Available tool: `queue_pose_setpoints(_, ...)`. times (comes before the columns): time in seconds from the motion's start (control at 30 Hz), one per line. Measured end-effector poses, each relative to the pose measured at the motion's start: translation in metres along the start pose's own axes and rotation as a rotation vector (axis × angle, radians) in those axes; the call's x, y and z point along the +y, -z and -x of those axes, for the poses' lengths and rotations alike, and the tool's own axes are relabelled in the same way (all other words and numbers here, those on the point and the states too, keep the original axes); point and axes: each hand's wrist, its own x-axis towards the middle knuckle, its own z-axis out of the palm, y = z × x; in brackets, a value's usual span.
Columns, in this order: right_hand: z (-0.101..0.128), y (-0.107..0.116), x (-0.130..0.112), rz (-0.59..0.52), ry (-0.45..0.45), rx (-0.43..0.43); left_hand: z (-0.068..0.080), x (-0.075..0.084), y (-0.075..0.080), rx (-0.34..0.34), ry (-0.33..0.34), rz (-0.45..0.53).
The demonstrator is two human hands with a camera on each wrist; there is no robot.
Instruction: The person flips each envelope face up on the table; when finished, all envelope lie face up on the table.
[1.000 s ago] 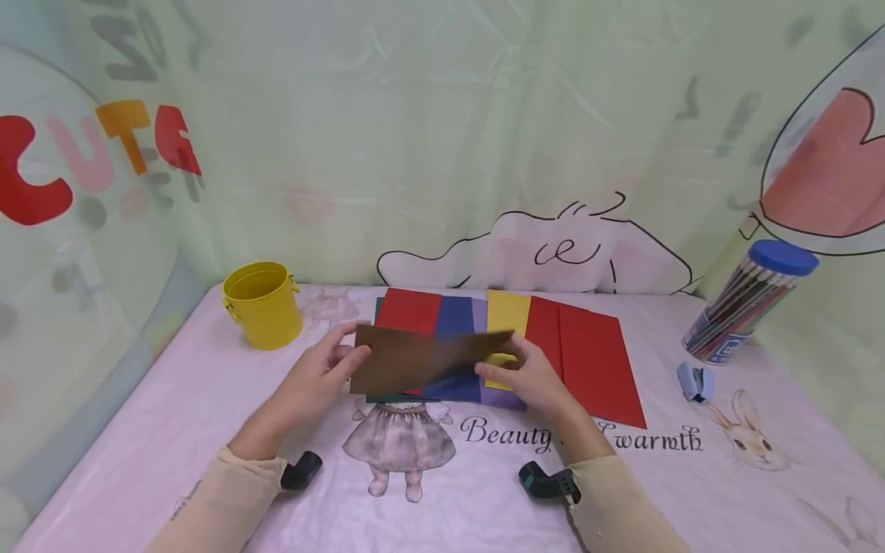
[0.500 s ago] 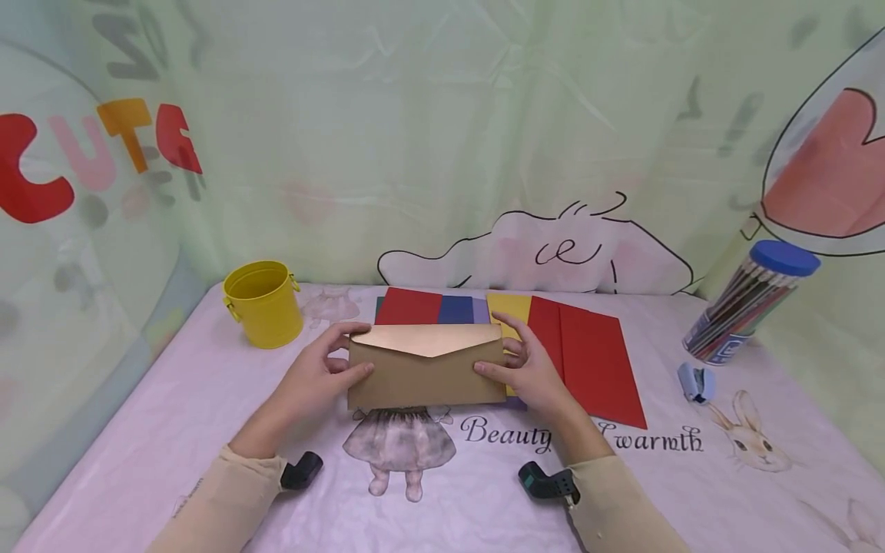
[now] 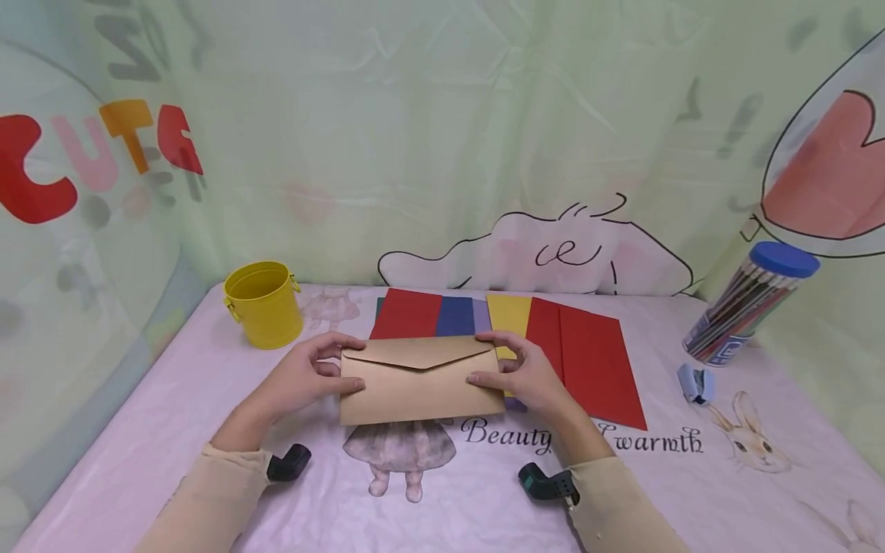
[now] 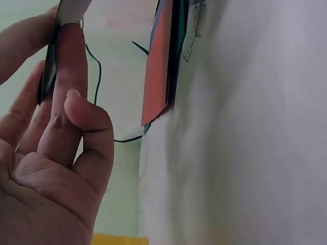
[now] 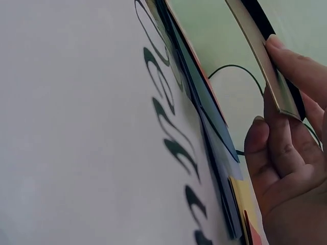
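A tan paper envelope (image 3: 420, 381) with its pointed flap facing up is held level just above the table, over a row of coloured sheets. My left hand (image 3: 313, 374) pinches its left end, thumb on top and fingers beneath. My right hand (image 3: 520, 376) pinches the right end the same way. In the left wrist view the envelope (image 4: 61, 35) shows edge-on between my left hand's fingers (image 4: 69, 97). In the right wrist view its edge (image 5: 265, 61) lies against my right hand's fingers (image 5: 286, 148).
Red (image 3: 408, 313), blue (image 3: 455, 316), yellow (image 3: 509, 313) and larger red (image 3: 588, 361) sheets lie behind the envelope. A yellow bucket (image 3: 263, 304) stands at the back left. A clear tube of pencils (image 3: 750, 301) with a blue lid and a small blue clip (image 3: 695, 382) sit at the right.
The envelope was tilted edge-up a second ago; it has turned flap-side up and come down and toward me, both hands keeping their hold on its ends.
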Motion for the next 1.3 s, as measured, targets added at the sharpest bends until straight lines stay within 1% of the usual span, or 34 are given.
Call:
queue_pose_setpoints(0.07, 0.000, 0.000, -0.001, -0.011, -0.003, -0.022, 0.001, -0.002, 0.002, -0.018, 0.027, -0.002)
queue_pose_setpoints(0.23, 0.001, 0.001, -0.004, 0.013, -0.044, -0.057, 0.004, -0.008, 0.011, -0.063, 0.075, -0.076)
queue_pose_setpoints(0.33, 0.002, 0.001, -0.005, 0.080, -0.057, -0.080, 0.006, -0.010, 0.017, -0.106, 0.092, -0.128)
queue_pose_setpoints(0.43, 0.002, 0.001, -0.007, 0.147, -0.056, -0.131, 0.008, -0.013, 0.021, -0.162, 0.107, -0.156)
queue_pose_setpoints(0.63, 0.004, 0.000, -0.008, 0.280, -0.056, -0.229, 0.011, -0.014, 0.025, -0.268, 0.155, -0.166)
queue_pose_setpoints(0.73, 0.006, 0.000, -0.009, 0.338, -0.053, -0.265, 0.013, -0.014, 0.026, -0.299, 0.126, -0.200)
queue_pose_setpoints(0.8, 0.007, 0.000, -0.011, 0.366, -0.054, -0.290, 0.013, -0.015, 0.026, -0.320, 0.088, -0.228)
queue_pose_setpoints(0.87, 0.008, 0.000, -0.013, 0.380, -0.057, -0.318, 0.013, -0.014, 0.026, -0.346, 0.046, -0.255)
queue_pose_setpoints(0.97, 0.009, -0.001, -0.014, 0.403, -0.053, -0.357, 0.013, -0.011, 0.024, -0.383, 0.019, -0.267)
queue_pose_setpoints(1.03, 0.009, -0.001, -0.014, 0.416, -0.042, -0.382, 0.014, -0.009, 0.022, -0.392, 0.021, -0.281)
queue_pose_setpoints(1.13, 0.008, -0.003, -0.013, 0.434, -0.024, -0.414, 0.015, -0.007, 0.021, -0.387, 0.035, -0.307)
queue_pose_setpoints(1.3, 0.007, -0.004, -0.013, 0.472, -0.016, -0.435, 0.014, -0.007, 0.019, -0.380, 0.055, -0.317)
